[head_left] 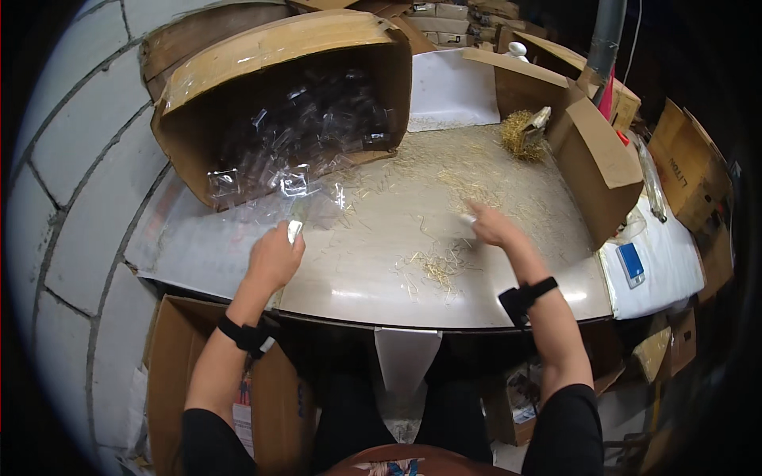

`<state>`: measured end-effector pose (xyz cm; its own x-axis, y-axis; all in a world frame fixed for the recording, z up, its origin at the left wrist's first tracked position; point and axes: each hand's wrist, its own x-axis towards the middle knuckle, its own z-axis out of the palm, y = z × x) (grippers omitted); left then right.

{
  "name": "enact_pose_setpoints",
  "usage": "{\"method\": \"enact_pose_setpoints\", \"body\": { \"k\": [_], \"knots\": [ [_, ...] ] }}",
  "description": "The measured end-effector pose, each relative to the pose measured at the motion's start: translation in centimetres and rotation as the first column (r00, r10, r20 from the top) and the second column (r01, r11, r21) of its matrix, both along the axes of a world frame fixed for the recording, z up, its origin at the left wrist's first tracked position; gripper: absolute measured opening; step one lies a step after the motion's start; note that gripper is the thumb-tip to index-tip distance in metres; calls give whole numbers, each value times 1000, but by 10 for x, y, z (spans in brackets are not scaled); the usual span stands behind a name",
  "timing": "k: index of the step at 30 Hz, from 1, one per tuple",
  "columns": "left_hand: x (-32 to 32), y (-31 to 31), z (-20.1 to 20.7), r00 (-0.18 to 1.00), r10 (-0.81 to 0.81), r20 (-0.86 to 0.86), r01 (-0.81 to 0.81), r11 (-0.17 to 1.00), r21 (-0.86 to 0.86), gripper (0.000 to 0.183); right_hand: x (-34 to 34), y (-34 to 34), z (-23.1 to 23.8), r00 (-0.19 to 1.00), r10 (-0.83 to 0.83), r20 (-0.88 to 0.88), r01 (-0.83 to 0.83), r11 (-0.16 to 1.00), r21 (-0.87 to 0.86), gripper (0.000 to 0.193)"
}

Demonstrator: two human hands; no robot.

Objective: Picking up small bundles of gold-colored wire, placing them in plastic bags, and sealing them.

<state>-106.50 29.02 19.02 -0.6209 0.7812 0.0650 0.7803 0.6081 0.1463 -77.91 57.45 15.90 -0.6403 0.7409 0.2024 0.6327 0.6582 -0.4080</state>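
Note:
My left hand (275,258) is closed, with a white wrap on one finger, at the near edge of a heap of clear plastic pieces (317,208). A small clear piece seems to stand at its fingertips, but I cannot make it out. My right hand (495,228) hovers over the metal-grey tabletop (373,278), its thumb and forefinger drawn together. Whatever is between them is too small to see. Just left of and below it lies a loose pile of thin golden wire-like pieces (438,268); more golden pieces (476,190) are strewn beyond.
A large cardboard box (278,36) lies on its side at the back left, spilling clear plastic pieces. Cardboard flaps (595,143) wall the right side, beside a dense golden clump (520,136). A blue-and-white device (631,264) rests on white sheeting at right. An open carton (278,381) stands below left.

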Motion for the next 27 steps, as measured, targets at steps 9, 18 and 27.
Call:
{"method": "enact_pose_setpoints", "body": {
  "k": [9,18,27],
  "knots": [
    [92,-29,0,477,-545,690,-502,475,722,36,14,-99,-23,986,166,-10,-163,957,-241,49],
    [148,-68,-64,199,-513,835,-712,509,483,26,-34,-149,-58,956,272,109,-281,957,78,49],
    [177,-176,-205,-341,-241,909,-681,729,-62,32,2,-148,-43,947,179,-267,-206,976,-77,43]
  ]
}}
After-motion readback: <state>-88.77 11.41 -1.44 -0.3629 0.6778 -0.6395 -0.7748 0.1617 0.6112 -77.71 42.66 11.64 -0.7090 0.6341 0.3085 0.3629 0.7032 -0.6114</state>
